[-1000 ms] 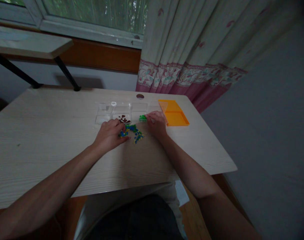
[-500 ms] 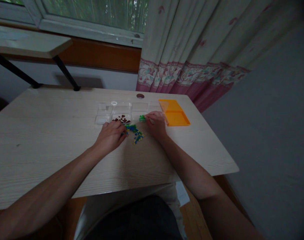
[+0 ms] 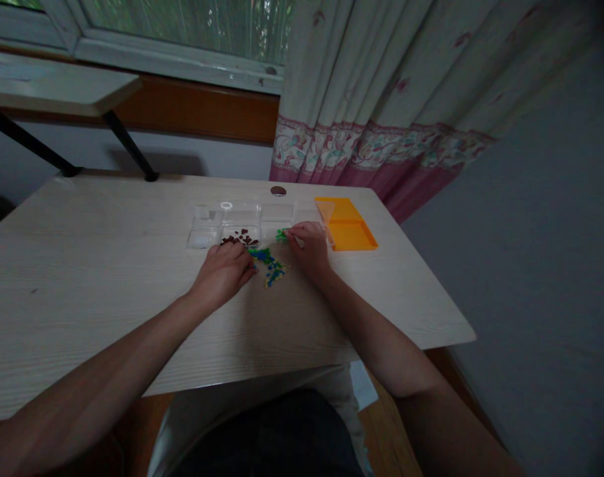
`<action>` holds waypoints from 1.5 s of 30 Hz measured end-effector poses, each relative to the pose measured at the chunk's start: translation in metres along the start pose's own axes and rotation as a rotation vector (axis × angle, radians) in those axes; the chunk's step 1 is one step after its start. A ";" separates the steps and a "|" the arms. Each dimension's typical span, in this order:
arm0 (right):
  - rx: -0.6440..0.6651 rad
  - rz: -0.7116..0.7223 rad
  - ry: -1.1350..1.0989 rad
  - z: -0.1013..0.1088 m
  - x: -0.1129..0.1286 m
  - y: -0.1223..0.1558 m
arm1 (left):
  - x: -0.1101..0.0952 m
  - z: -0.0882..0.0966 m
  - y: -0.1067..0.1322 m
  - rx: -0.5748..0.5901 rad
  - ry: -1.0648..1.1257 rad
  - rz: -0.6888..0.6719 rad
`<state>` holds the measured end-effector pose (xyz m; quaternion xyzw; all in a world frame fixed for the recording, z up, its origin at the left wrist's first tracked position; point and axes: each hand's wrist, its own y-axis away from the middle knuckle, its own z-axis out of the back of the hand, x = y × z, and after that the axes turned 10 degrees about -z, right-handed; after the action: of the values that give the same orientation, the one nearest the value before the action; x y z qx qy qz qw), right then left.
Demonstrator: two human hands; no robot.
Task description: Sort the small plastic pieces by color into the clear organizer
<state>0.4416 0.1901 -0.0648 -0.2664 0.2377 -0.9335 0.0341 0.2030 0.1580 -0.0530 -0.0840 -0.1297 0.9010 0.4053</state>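
My left hand (image 3: 225, 268) rests at the left side of a loose pile of small blue, green and yellow pieces (image 3: 272, 265) on the table. Its fingers are curled together at the pile's edge, and what they hold, if anything, is hidden. My right hand (image 3: 309, 245) is over the front of a clear compartment box (image 3: 277, 213), thumb and fingertips pinched beside some small green pieces (image 3: 281, 234) in one compartment. Whatever sits in that pinch is too small to name. Dark brown bits (image 3: 241, 238) lie in the compartment just beyond my left hand.
An open orange case (image 3: 352, 235) lies right of the clear box. Near the table's back edge is a brown oval object (image 3: 278, 191). A raised shelf (image 3: 63, 86) on black legs stands at the left rear. A curtain (image 3: 361, 146) hangs behind the table (image 3: 133, 278).
My left hand has shifted very slightly at the edge of the pile. My right hand stays almost still by the green pieces.
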 end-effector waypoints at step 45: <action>0.163 0.387 -0.184 -0.005 0.037 0.025 | 0.009 -0.017 -0.011 -0.364 0.671 0.164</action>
<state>0.4052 0.1631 -0.0624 -0.2963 0.2040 -0.8974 0.2555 0.2091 0.1750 -0.0661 -0.4547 -0.1408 0.8151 0.3303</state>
